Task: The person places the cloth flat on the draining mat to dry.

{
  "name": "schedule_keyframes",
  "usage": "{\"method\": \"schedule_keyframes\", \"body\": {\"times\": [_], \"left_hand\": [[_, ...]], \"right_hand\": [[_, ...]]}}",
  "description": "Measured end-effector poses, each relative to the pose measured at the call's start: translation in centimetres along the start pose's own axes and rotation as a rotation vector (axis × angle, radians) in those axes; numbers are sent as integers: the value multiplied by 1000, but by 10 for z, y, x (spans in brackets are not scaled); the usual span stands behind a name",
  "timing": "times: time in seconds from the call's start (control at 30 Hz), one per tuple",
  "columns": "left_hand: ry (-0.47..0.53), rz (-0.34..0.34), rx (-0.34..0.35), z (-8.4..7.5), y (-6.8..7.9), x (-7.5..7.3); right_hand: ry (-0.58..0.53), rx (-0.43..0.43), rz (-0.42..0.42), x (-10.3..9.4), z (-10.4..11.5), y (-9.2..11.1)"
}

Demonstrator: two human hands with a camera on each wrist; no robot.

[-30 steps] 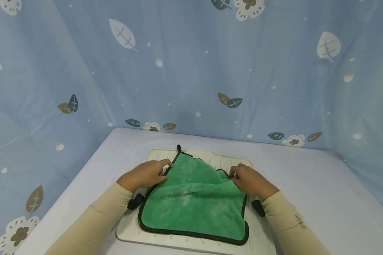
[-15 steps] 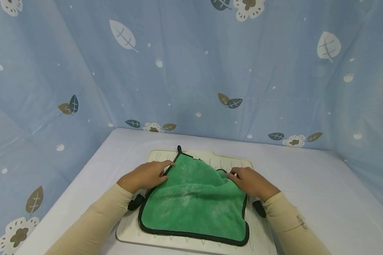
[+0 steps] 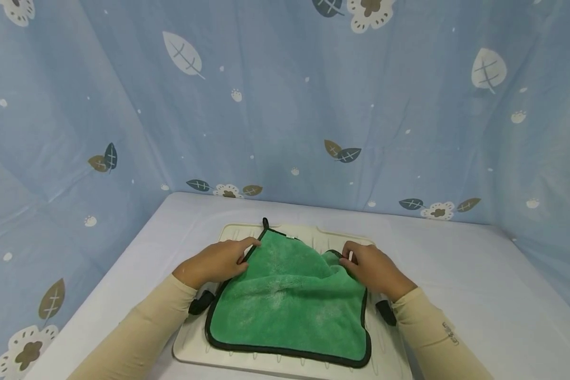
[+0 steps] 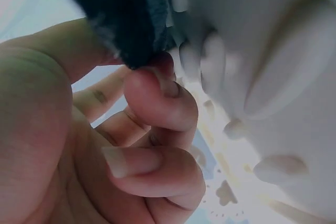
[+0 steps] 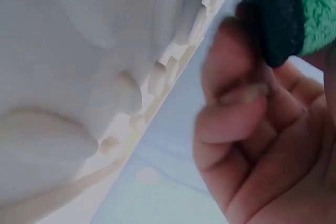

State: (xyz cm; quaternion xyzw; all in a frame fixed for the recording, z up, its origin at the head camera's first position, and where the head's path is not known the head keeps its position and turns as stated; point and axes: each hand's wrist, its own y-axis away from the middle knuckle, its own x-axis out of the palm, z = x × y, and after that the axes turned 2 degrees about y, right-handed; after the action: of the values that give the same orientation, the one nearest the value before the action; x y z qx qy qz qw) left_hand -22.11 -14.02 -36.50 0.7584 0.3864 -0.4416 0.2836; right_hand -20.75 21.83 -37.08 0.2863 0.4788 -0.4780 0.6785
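Note:
A green plush towel (image 3: pixel 290 311) with black edging lies rumpled in the head view, a hanging loop (image 3: pixel 265 223) at its far left corner. My left hand (image 3: pixel 214 261) pinches its left edge; in the left wrist view the dark edging (image 4: pixel 123 19) sits between thumb and fingers. At the far right edge my right hand (image 3: pixel 375 268) pinches the border, slightly raised, and a fold runs across the towel from there. The right wrist view shows that black edging (image 5: pixel 273 19) between the fingers (image 5: pixel 231 124) and thumb.
Under the towel is a cream ribbed drying tray (image 3: pixel 195 338), its raised ridges (image 5: pixel 47 129) close beside the hands in both wrist views. It stands on a white-covered table (image 3: pixel 456 274). A blue leaf-print curtain (image 3: pixel 285 105) hangs behind and on both sides.
My right fingers loosened, shifted slightly along the towel's far right edge and pinched it again, raising that border a little. The left hand has barely moved.

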Motion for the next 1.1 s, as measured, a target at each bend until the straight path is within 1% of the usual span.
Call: {"method": "schedule_keyframes", "body": {"times": [0.17, 0.33, 0.4, 0.5, 0.63, 0.77, 0.9, 1.0, 1.1], "left_hand": [[-3, 7, -28, 0, 2, 0], [-15, 14, -63, 0, 4, -4], [-24, 15, -72, 0, 4, -5], [-27, 17, -80, 0, 5, -6], [-31, 17, -73, 0, 5, -5], [-69, -5, -55, 0, 2, -3], [-101, -37, -30, 1, 1, -1], [-101, -55, -25, 1, 0, 1], [-90, -71, -36, 2, -2, 2]], "right_hand": [[21, 4, -112, 1, -1, 0], [11, 18, -173, 0, -2, 0], [7, 20, -180, -1, -1, -1], [2, 23, -155, 0, -1, -1], [-20, -3, -79, 1, -3, -2], [-55, -47, -3, 0, -4, -2], [-74, -57, 65, -1, -5, 0], [-73, -62, 81, 0, -5, 1], [-72, -67, 69, 1, -5, 0]]}}
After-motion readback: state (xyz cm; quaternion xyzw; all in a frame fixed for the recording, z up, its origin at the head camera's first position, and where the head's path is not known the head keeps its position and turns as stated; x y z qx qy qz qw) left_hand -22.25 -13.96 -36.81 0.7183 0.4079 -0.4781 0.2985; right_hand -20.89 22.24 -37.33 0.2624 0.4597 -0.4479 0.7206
